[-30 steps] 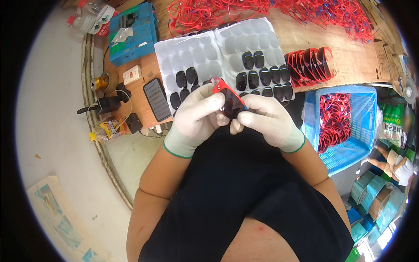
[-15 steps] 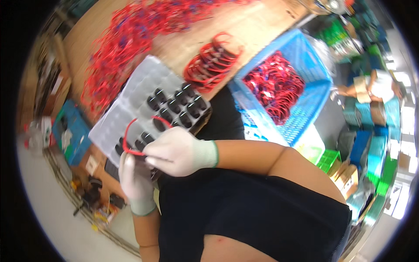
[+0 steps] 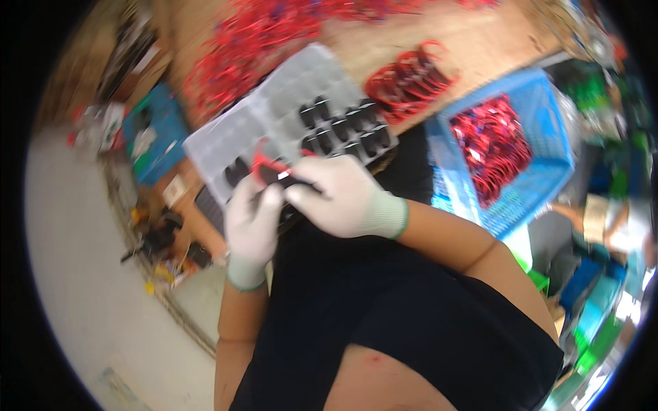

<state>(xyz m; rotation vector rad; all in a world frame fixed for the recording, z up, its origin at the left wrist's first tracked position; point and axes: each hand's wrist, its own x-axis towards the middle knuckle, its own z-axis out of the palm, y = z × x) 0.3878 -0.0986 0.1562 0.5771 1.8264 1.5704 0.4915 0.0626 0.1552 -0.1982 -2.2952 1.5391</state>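
Both my hands wear white knit gloves and meet over the near edge of a pale plastic tray (image 3: pixel 301 75). Between them is a pair of red-framed glasses (image 3: pixel 263 166), blurred by motion, with a dark lens (image 3: pixel 279 177) showing. My left hand (image 3: pixel 252 222) pinches the frame from below, thumb up. From the right, my right hand (image 3: pixel 343 195) grips it with thumb and fingertips, partly hiding it. Several glossy dark lenses (image 3: pixel 339 128) stand in the tray's pockets beyond my hands; another dark pair (image 3: pixel 236 171) sits near my left hand.
A row of red-framed glasses (image 3: pixel 409 82) stands on the wooden table (image 3: pixel 480 38), with a heap of red frames (image 3: pixel 257 44) behind the tray. At the right, a blue crate (image 3: pixel 552 127) holds more red frames (image 3: pixel 490 147). A blue bin (image 3: pixel 161 133) lies left.
The view has swung, so table and tray sit farther right and higher. The glasses have turned in my hands: their red arms stuck up before, and now a dark lens shows. Both hands keep hold.
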